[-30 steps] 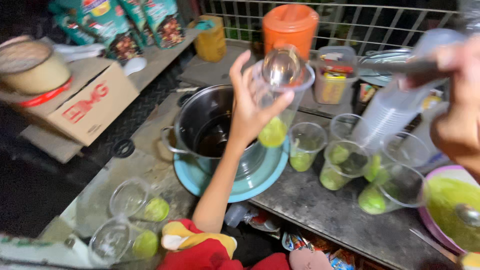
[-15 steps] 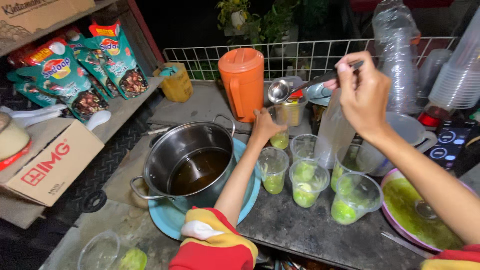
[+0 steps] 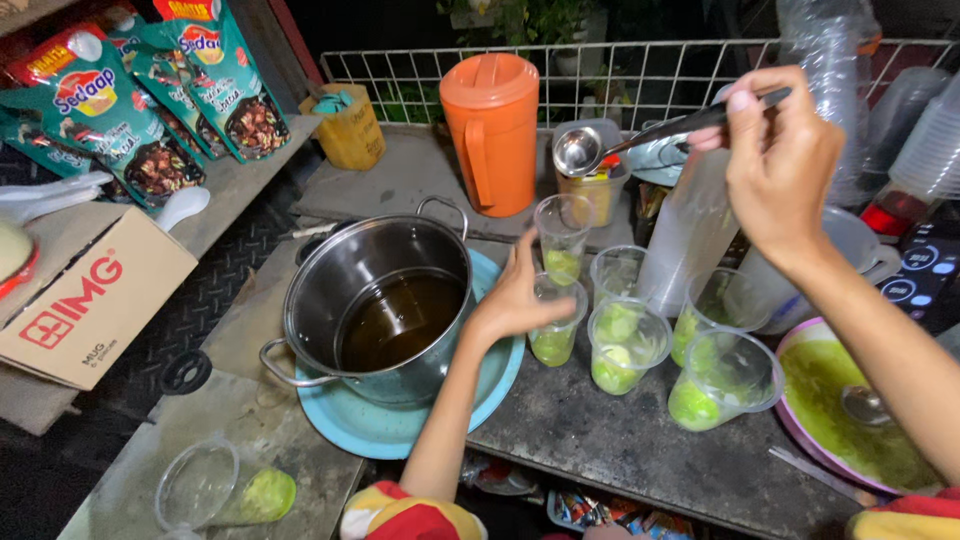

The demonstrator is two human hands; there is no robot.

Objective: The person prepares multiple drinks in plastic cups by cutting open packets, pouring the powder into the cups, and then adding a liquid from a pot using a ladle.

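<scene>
Head view:
L hand point(image 3: 515, 300): fingers wrapped round a cup point(image 3: 552, 330), closed grip; the cup stands on the counter point(image 3: 600, 440) with green stuff at its bottom.
R hand point(image 3: 780, 165): raised, pinching the handle of a ladle point(image 3: 640, 135) at its far end; narrow grip.
Ladle bowl: left of R hand, above the tall cup point(image 3: 562, 240); apart from it, bowl looks empty.
Tall cup: just behind L hand, green stuff low inside.
Other cups: cluster point(image 3: 625, 345) just right of L hand, each w/ green filling.
Pot point(image 3: 375, 300): just left of L hand, steel, dark liquid inside, sits on a blue plate point(image 3: 400, 430).
Jug point(image 3: 492, 130): orange, lid on, behind pot.
Pink bowl point(image 3: 850, 410): below R forearm, green paste and a spoon in it.
Lying cup point(image 3: 225, 490): well left of L arm, on its side.
</scene>
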